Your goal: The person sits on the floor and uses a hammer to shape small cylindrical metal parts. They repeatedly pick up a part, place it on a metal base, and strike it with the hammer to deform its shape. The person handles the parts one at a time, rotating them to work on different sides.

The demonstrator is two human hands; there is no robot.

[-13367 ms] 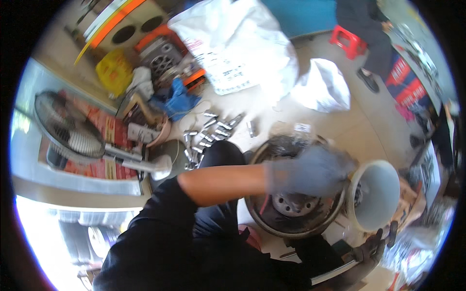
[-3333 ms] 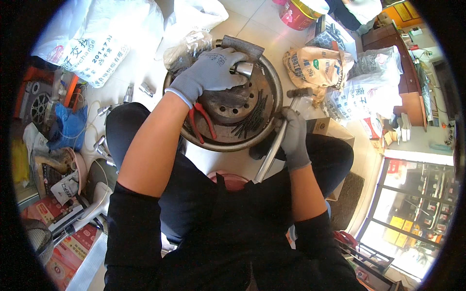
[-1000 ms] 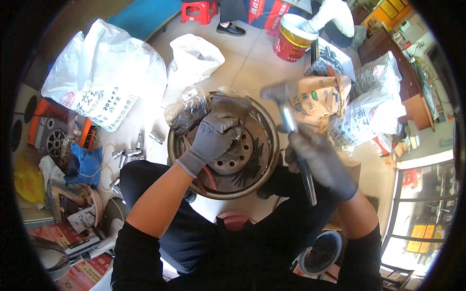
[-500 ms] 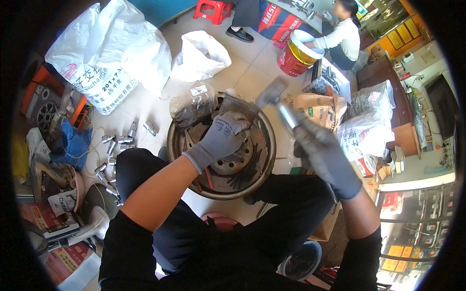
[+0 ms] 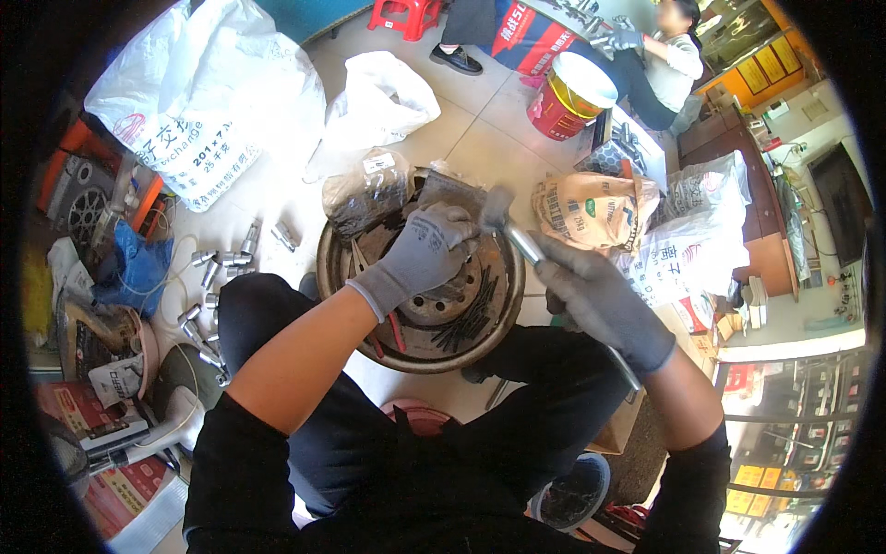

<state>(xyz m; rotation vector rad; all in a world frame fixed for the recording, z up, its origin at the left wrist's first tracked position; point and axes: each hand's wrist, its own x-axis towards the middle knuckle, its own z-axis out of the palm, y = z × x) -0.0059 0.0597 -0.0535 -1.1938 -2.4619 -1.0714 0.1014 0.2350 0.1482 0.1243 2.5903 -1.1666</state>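
While my right hand (image 5: 604, 303) is clenched round the handle of a hammer (image 5: 499, 213), my left hand (image 5: 426, 249) reaches into the wheel rim (image 5: 425, 367) before me, its gloved fingers curled in close to a dark metal block (image 5: 450, 191) — whether they pinch anything, I cannot tell, since the glove hides what is under it. The hammer slants over the right edge of the wheel rim: its head is just beside my left fingertips, near the metal block, and the end of its handle sticks out below my right fist. I can't see whether the head touches anything. Lower in the wheel rim, red-handled pliers (image 5: 396, 332) lie to the left and a spread of thin black sticks (image 5: 469, 319) to the right, with the holed centre between them. A clear plastic bag (image 5: 369, 189) sits at the far left edge. Silver metal fittings (image 5: 284, 236) lie scattered on the floor (image 5: 503, 120) to my left — and farther off, a co-worker (image 5: 680, 66) is near a red bucket (image 5: 556, 117).
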